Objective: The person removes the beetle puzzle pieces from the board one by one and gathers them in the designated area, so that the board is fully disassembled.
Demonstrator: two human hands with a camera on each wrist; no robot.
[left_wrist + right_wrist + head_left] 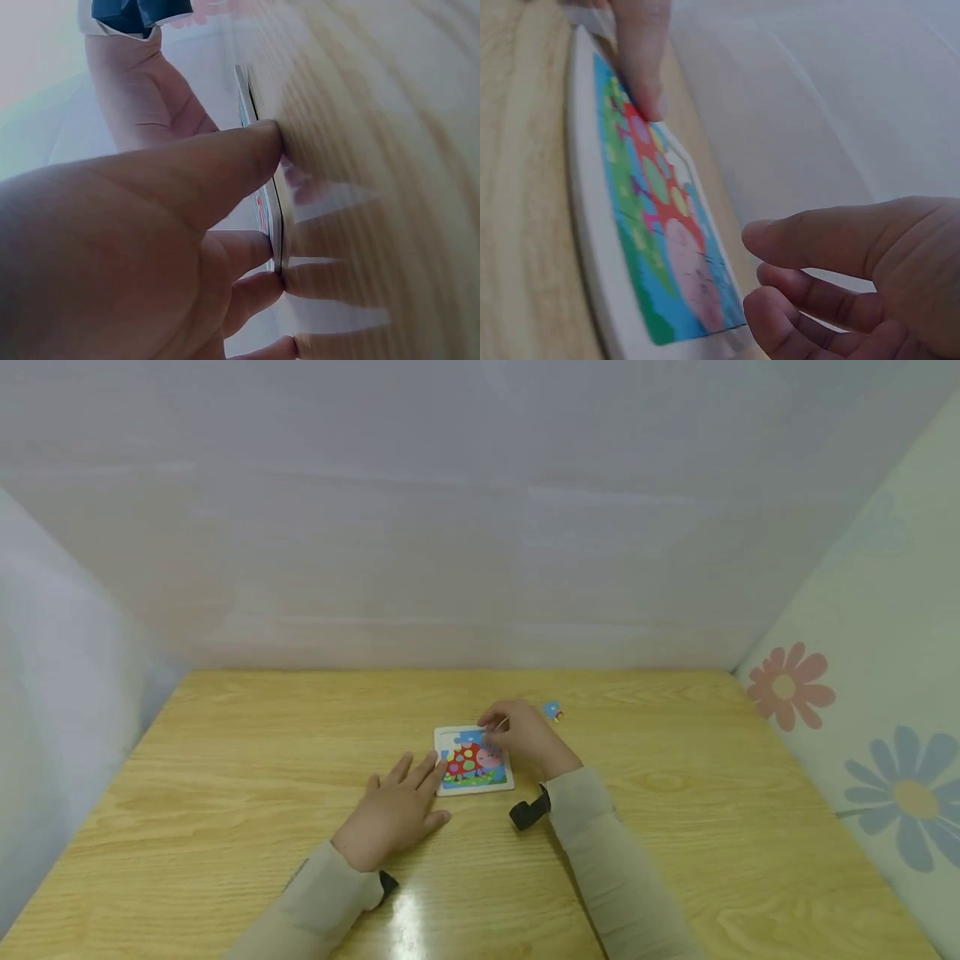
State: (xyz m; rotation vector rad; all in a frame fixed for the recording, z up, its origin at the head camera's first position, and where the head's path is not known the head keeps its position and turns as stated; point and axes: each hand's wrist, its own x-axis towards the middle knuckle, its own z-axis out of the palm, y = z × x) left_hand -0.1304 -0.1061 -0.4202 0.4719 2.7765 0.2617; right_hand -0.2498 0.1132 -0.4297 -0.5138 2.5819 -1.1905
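A small square jigsaw puzzle (pixel 471 783) in a white frame lies on the table, showing a pink animal with a red, spotted body. Its upper left part shows a bare white patch. Spread fingers of my left hand (pixel 397 814) reach its left edge, and one fingertip presses on the picture in the right wrist view. My right hand (pixel 525 735) hovers over the upper right corner, fingers loosely bent. In the right wrist view, nothing shows between the right thumb (pixel 810 236) and fingers. A loose puzzle piece (pixel 553 711), blue with some red and yellow, lies just beyond the right hand.
The wooden table (pixel 262 760) ends at a pale curtain-like backdrop (pixel 450 568). A wall with painted flowers (pixel 914 800) stands along the right side. Black straps (pixel 529 810) sit around the wrists, below the light sleeves.
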